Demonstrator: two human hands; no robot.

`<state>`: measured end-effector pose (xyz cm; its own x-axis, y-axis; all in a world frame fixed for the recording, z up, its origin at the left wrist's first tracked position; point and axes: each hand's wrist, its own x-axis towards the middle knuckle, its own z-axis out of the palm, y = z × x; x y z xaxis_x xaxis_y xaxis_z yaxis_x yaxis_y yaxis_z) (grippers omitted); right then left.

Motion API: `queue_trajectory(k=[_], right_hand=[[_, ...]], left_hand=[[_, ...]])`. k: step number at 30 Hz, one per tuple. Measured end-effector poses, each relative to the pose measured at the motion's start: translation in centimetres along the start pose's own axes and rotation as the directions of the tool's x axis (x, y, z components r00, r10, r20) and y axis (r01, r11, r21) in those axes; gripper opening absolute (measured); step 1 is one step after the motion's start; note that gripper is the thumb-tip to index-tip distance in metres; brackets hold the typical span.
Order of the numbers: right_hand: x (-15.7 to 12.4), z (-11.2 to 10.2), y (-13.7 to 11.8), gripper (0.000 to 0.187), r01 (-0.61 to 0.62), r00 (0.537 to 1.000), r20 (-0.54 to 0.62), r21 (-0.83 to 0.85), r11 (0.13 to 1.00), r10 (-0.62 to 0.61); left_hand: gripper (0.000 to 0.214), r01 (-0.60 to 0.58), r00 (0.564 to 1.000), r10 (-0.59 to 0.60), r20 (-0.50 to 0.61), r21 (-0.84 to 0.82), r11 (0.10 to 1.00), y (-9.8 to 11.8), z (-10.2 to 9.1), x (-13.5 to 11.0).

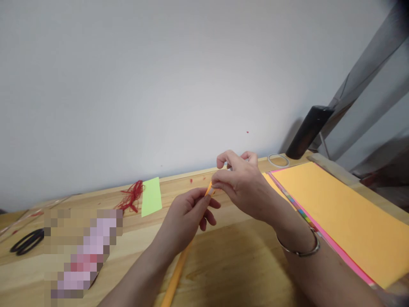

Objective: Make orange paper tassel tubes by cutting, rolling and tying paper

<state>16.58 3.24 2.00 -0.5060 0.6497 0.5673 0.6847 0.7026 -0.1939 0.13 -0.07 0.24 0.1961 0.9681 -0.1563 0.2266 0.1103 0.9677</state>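
My left hand [188, 215] is closed around a thin orange paper strip [176, 273] that runs from my fingers down toward the bottom edge of the view. My right hand [241, 183] pinches the strip's upper end [209, 189] just above my left fingers, thumb and forefinger pressed together. A silver bangle [302, 251] sits on my right wrist. Both hands hover over the middle of the wooden table [236, 264].
A stack of orange and pink paper sheets [345, 213] lies at the right. A green paper slip [151, 197] and a tangle of red thread [131, 196] lie near the wall. Black scissors [27, 242] are at the left. A tape ring [277, 160] and a black cylinder [308, 132] stand at the back right.
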Motion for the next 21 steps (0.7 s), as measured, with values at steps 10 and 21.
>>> queue_trajectory(k=[10, 21], right_hand=[[0.1, -0.02, 0.08, 0.022, 0.003, 1.0, 0.002, 0.007, 1.0, -0.003], [0.09, 0.07, -0.14, 0.023, 0.014, 1.0, 0.006, 0.014, 1.0, -0.014]], left_hand=[[0.025, -0.021, 1.0, 0.021, 0.002, -0.016, 1.0, -0.32, -0.01, -0.09], [0.029, -0.012, 1.0, 0.013, -0.019, 0.005, 1.0, 0.12, 0.21, -0.15]])
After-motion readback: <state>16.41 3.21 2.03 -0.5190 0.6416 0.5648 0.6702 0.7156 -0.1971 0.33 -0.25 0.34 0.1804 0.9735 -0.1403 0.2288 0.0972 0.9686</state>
